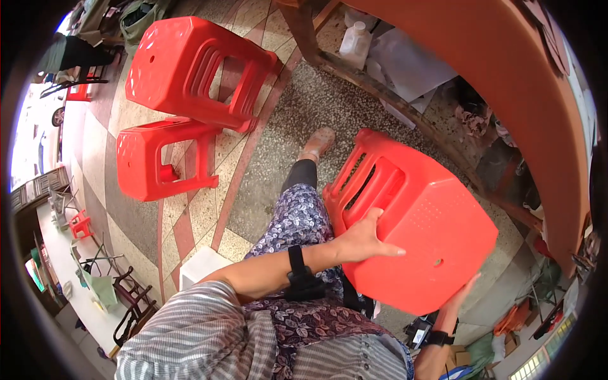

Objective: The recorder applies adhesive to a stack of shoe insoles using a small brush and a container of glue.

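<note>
Between my hands is a red plastic stool [437, 228], tilted with its seat toward me; several layered edges at its side look like nested stools. My left hand [364, 242] grips its left side, thumb over the seat's edge and the other fingers partly hidden. At the lower right edge, my right hand [463, 296] holds the seat's rim, most of its fingers out of sight behind it. To the left stand a large red stool stack [168, 63] and, touching it, a lower red stool [142, 161].
A wooden table [538, 107] curves along the right, with a white plastic bottle [356, 43] on its lower shelf. A white box-like object [201, 266] sits by my left arm. At far left are a long white table [76, 272] and a small red stool [80, 225].
</note>
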`<state>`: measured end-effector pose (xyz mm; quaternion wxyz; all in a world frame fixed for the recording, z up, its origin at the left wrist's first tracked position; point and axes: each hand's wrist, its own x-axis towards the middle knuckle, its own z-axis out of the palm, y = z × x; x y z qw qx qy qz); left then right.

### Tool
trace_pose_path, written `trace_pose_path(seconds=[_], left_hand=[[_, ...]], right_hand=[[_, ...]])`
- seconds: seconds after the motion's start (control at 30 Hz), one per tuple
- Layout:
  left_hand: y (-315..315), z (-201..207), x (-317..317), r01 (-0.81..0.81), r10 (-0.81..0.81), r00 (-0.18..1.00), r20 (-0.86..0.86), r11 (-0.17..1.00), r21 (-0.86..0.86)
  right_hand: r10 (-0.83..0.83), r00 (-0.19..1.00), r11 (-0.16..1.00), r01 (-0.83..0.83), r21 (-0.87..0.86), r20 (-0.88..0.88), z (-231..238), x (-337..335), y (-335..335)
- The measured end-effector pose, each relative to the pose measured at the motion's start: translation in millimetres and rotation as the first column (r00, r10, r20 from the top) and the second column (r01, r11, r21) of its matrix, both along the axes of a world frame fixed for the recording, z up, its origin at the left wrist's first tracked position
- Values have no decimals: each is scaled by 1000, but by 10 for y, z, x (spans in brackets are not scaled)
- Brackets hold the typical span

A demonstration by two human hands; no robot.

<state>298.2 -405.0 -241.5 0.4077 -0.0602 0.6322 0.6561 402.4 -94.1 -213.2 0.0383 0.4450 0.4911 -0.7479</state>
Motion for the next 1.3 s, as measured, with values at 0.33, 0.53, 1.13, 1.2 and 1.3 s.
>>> trace_pose_path(seconds=[0.33,0.53,1.13,1.2,1.3], left_hand=[[-244,1304,142,386,-350,906,-236,913,129],[-463,1918,410,515,-415,823,-389,833,203],[-3126,2706,338,375,-181,871,-457,846,379],[-3561,2699,276,302,-220,949,-225,836,457],[-4165,2820,197,131,-116,991,-59,888,441]], right_hand=[[-119,982,984,136,113,-147,1117,535,209],[-105,966,963,158,219,-235,1860,847,186],[-44,923,973,125,192,-382,2951,790,-2535],[-6,917,988,67,140,-399,2789,683,-2817],[66,949,993,-33,112,-309,2633,477,-3342]])
